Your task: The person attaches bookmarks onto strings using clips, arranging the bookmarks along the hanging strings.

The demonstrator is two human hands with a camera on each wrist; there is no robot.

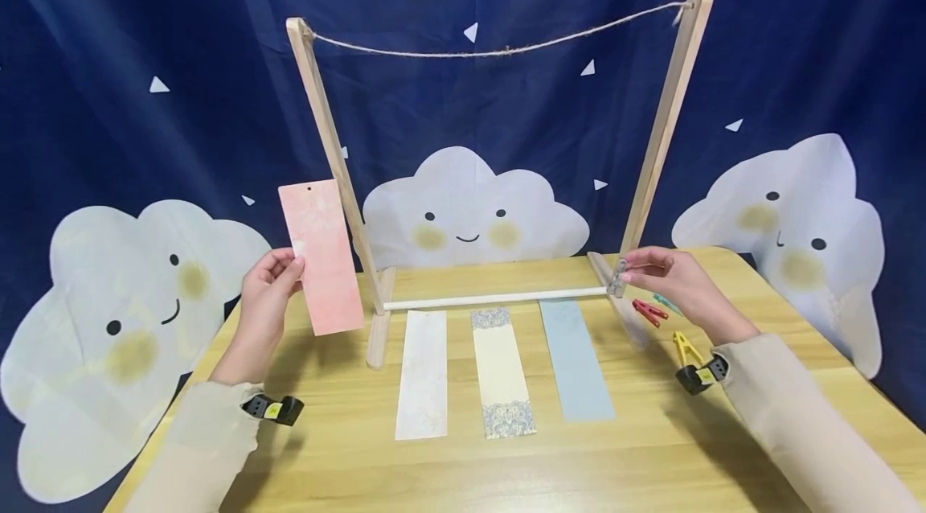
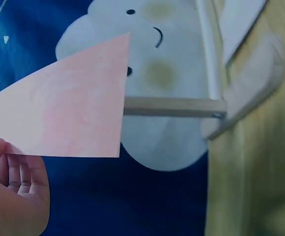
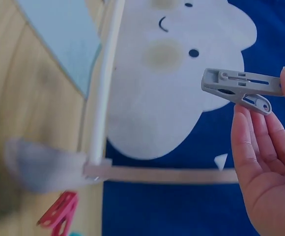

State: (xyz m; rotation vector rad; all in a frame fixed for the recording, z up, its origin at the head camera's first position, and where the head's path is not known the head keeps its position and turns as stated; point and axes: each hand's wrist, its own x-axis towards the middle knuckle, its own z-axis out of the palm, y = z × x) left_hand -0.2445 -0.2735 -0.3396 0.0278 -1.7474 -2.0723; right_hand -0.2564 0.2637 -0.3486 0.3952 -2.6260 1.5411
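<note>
My left hand (image 1: 269, 288) pinches a pink paper bookmark (image 1: 325, 264) by its left edge, holding it upright in the air beside the rack's left post. A small dark hole shows near its top. In the left wrist view the thumb lies on the front of the pink bookmark (image 2: 64, 108), fingers behind. My right hand (image 1: 669, 280) holds a grey clothespin (image 3: 238, 86) between thumb and fingertips, near the foot of the right post. Above both hands a twine line (image 1: 463, 55) sags between the tops of the wooden posts.
Flat on the table (image 1: 325, 449) lie a white bookmark (image 1: 423, 376), a cream bookmark with patterned ends (image 1: 499, 368) and a light blue bookmark (image 1: 579, 368). At the right are a red clothespin (image 1: 649, 312), a teal clothespin (image 1: 667, 303) and a yellow clothespin (image 1: 686, 348). A white rod (image 1: 492, 300) joins the posts low down.
</note>
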